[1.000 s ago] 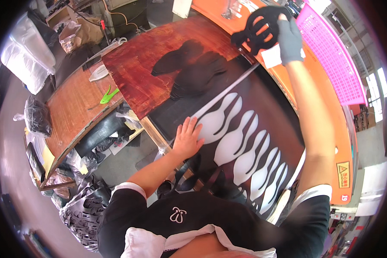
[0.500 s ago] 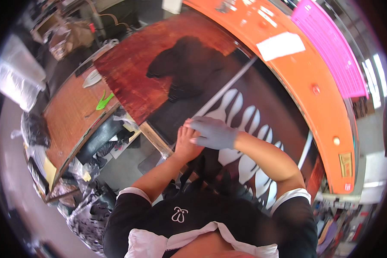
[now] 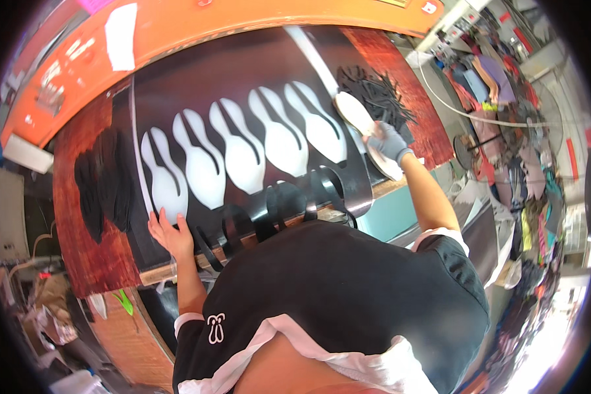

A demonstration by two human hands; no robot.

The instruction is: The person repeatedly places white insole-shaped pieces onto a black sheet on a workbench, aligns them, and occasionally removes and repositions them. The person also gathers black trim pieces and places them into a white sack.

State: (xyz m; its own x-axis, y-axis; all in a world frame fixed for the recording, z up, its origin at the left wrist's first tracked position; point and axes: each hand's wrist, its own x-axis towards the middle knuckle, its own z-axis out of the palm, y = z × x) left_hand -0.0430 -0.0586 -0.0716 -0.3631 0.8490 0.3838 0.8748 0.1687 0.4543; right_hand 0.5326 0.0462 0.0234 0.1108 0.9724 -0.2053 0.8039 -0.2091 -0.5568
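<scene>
Across the dark sheet (image 3: 197,79) on the table runs a row of several white sole-like shapes (image 3: 279,148), each split by a dark slit. My bare left hand (image 3: 172,235) rests, fingers spread, at the near end of the leftmost white shape (image 3: 167,194). To the right, my grey-gloved right hand (image 3: 389,143) is closed around the middle of a long, pale, sole-shaped piece (image 3: 353,110), tilted beside the row. What kind of piece it is I cannot make out. Black curved straps (image 3: 285,200) hang at the table's near edge, close to my body.
A stack of black pieces (image 3: 108,180) lies on the reddish left end of the table (image 3: 79,262). Thin black strips (image 3: 374,92) are heaped at the right. An orange machine edge (image 3: 243,20) borders the far side. Coloured material (image 3: 496,79) hangs off to the right.
My view has swung round to the right. My hands, together before, are now far apart: the left by the leftmost white shape, the right gripping the pale sole-shaped piece.
</scene>
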